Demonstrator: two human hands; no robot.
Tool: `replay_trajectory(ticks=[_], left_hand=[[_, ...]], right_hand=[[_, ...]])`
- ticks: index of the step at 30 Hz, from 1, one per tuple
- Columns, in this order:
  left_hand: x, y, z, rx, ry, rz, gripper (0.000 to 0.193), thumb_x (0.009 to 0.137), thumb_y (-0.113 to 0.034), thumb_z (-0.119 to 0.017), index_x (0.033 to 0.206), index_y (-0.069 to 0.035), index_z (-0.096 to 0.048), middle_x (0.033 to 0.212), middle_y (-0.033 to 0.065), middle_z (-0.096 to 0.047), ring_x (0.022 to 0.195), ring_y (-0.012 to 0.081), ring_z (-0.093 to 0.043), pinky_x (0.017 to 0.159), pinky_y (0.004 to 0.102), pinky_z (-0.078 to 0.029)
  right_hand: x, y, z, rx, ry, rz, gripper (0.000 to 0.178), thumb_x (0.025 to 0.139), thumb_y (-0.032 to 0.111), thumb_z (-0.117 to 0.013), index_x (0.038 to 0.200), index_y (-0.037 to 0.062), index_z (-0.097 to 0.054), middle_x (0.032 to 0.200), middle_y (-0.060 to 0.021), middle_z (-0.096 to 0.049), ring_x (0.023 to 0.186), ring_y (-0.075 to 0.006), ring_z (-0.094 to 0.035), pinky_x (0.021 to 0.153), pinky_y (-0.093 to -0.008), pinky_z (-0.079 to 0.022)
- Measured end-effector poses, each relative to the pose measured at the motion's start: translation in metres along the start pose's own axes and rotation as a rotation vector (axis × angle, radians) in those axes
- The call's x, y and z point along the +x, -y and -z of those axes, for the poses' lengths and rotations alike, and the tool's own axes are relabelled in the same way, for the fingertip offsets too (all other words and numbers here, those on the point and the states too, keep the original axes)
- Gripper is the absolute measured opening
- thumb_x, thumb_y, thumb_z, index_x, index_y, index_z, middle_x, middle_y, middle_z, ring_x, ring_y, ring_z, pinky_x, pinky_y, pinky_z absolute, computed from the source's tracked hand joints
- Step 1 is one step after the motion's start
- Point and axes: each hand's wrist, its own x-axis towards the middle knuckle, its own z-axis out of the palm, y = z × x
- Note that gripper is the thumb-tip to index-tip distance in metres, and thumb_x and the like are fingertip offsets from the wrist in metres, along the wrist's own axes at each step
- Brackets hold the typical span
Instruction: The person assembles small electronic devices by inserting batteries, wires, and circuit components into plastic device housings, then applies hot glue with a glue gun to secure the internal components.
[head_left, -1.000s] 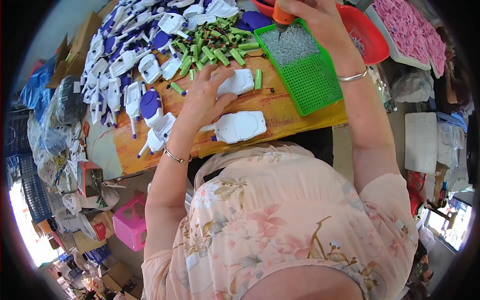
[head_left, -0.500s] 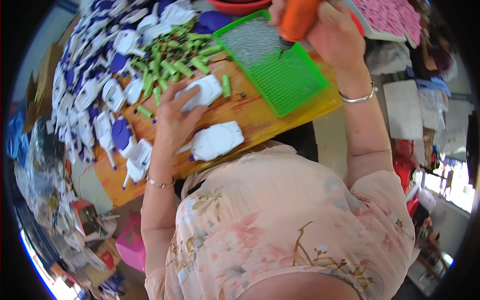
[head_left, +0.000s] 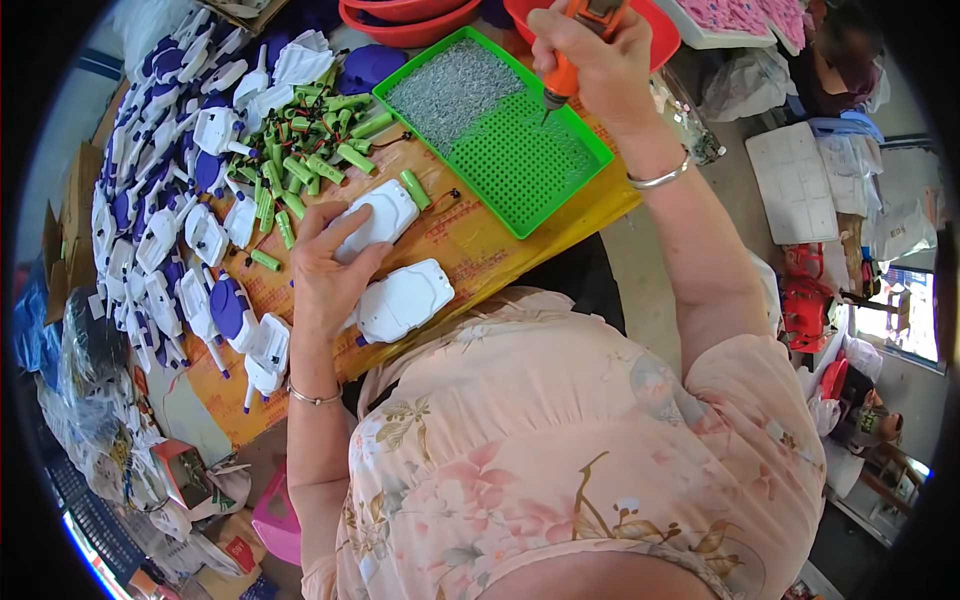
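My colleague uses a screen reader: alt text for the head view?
A bare right hand holds an orange power driver above a green tray of small metal pieces; the left hand grips a white casing on a table.

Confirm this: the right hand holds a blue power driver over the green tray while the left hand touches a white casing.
Wrong colour: the head view shows the power driver is orange, not blue. The right hand does hold it over the green tray while the left hand touches a white casing.
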Motion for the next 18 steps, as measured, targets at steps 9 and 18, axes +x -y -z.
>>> replay_trajectory(ticks=[9,18], left_hand=[[-0.002,0.006,0.000,0.004,-0.028,-0.020,0.044,0.069,-0.006,-0.083,0.113,-0.003,-0.075,0.116,0.0133,-0.063,0.105,0.0249,-0.063,0.087,0.0345,-0.052],[0.000,0.006,-0.001,-0.015,-0.017,-0.020,0.045,0.069,-0.004,-0.083,0.113,-0.004,-0.075,0.116,0.0125,-0.063,0.104,0.0239,-0.063,0.084,0.0336,-0.053]], right_hand=[[0.004,-0.012,-0.022,-0.015,-0.116,0.021,0.019,0.088,0.009,-0.075,0.079,0.0085,-0.059,0.062,0.0028,-0.059,0.052,-0.0054,-0.053,0.048,-0.0217,-0.041],[0.004,-0.018,-0.019,-0.126,-0.141,-0.048,0.019,0.088,0.010,-0.075,0.078,0.0085,-0.059,0.059,0.0020,-0.058,0.048,-0.0058,-0.052,0.045,-0.0219,-0.039]])
